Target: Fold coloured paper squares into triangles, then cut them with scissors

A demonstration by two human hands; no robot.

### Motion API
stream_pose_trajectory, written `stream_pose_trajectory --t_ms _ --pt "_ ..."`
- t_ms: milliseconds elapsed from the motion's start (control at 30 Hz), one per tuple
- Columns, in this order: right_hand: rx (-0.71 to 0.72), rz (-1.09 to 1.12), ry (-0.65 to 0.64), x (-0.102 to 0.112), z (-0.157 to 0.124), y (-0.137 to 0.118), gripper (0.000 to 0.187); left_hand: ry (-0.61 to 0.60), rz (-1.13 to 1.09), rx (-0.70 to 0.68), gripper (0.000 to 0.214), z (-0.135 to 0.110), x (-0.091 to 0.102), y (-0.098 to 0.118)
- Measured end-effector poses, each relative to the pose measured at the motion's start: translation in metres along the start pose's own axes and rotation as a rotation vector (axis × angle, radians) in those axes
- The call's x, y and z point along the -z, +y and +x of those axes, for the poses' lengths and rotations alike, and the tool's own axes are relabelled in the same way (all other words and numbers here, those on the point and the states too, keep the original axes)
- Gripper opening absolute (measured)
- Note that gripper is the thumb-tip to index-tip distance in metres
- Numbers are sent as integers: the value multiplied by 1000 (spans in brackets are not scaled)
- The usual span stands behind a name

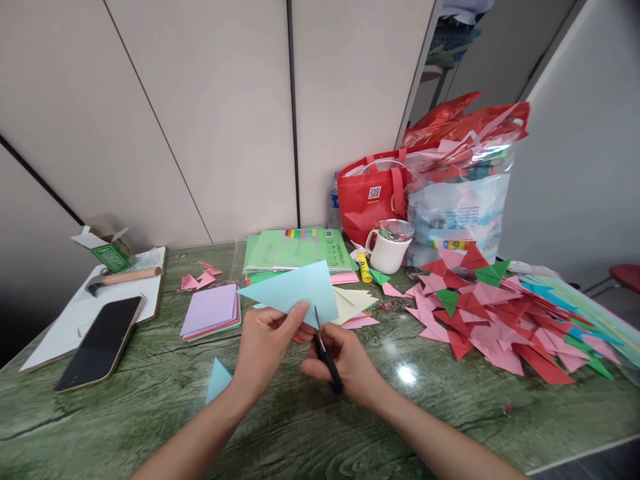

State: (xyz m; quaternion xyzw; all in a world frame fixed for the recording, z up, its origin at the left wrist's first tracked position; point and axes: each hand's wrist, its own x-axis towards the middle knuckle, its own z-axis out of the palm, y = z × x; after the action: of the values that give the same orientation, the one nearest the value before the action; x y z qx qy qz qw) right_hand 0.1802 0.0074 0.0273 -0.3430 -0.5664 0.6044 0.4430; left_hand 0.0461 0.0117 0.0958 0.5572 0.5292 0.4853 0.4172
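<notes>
My left hand [264, 347] pinches the lower edge of a light blue paper sheet [295, 291], holding it up above the green table [150, 407]. My right hand [345, 363] is closed around black-handled scissors [326, 357], whose blade points up into the paper's bottom edge. A small light blue paper triangle [218, 379] lies on the table just left of my left forearm. Behind the held sheet lie yellow sheets [353, 301] and a purple-topped stack of square papers [211, 311].
A heap of folded red, pink and green triangles [490, 317] covers the right side. A white mug [389, 248], glue stick [363, 267], red bag [373, 197] and clear plastic bag [457, 200] stand behind. Left: phone [101, 341], clipboard [90, 303], hammer [123, 277], small box [107, 247].
</notes>
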Motion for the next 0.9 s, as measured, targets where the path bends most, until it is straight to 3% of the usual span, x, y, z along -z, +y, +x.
stream_pose_trajectory --t_ms 600,900 --pt "44 -55 6 0 0 0 49 -9 -33 13 29 0 -1 0" --pt "-52 -36 22 -3 0 3 47 -27 -35 13 33 0 -1 0"
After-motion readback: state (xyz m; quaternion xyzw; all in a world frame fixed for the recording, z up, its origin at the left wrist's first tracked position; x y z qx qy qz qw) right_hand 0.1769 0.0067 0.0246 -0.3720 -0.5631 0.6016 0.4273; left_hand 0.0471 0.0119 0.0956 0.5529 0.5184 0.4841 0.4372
